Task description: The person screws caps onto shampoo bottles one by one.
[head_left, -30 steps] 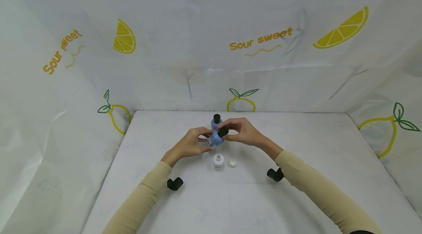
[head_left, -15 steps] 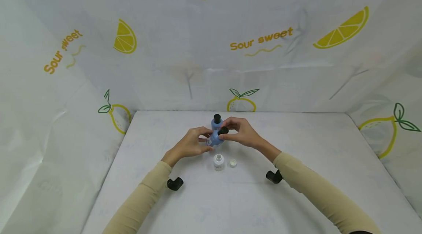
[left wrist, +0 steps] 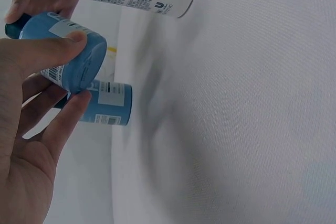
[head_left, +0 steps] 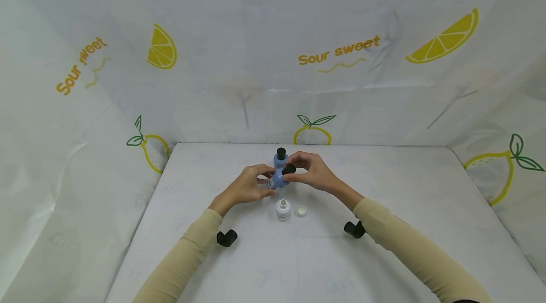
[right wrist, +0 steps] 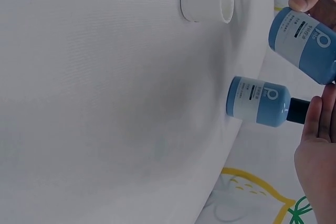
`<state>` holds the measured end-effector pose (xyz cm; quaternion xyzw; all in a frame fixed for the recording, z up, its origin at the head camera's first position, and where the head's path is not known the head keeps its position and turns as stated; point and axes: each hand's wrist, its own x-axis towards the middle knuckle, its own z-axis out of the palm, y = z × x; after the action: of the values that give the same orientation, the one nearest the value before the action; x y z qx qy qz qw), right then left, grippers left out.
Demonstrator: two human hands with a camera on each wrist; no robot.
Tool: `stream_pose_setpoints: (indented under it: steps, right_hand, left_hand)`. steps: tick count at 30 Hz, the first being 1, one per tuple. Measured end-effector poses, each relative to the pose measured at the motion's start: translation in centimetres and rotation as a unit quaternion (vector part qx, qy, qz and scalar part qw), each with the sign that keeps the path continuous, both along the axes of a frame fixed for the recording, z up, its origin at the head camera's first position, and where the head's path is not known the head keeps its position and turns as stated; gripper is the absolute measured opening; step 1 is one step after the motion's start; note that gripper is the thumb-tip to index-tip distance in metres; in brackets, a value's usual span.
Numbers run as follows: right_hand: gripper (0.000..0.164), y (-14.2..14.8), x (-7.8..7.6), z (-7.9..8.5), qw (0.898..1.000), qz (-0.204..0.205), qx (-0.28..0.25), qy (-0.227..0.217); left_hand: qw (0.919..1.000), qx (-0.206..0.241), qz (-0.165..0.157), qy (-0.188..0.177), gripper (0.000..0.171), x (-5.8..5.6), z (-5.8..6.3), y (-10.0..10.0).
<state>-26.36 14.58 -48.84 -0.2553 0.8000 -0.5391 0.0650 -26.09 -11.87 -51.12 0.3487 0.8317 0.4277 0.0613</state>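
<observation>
My left hand [head_left: 245, 185] holds a small blue bottle [head_left: 277, 179] by its body, thumb on one side and fingers on the other. The bottle is tilted, its black cap [head_left: 289, 169] pointing up and right. My right hand [head_left: 313, 170] pinches at that cap. Just behind stands a second blue bottle [right wrist: 257, 100], upright with a black cap on; in the right wrist view the right fingers overlap that cap. Nearer the body, an uncapped white bottle [head_left: 283, 210] stands upright. Beside it on the right lies a white cap [right wrist: 205, 2], hollow side up.
The white-covered table [head_left: 298, 265] ends at a pale backdrop [head_left: 204, 113] printed with lemons and words. One black elbow-shaped piece [head_left: 226, 238] shows by the left sleeve, and another black piece [head_left: 355, 229] by the right sleeve.
The right hand has shifted slightly, its thumb now covering the lower part of the held bottle's cap. The left hand and the bottle keep almost the same position.
</observation>
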Motion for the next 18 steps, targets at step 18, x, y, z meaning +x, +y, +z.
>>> stream_pose_setpoints:
  steps: [18]
  right_hand:
    - [0.046, 1.1, -0.7, 1.1, 0.991, 0.135, -0.016, 0.022]
  left_hand:
    - [1.0, 0.004, -0.001, -0.001, 0.053, 0.1, 0.0, 0.1]
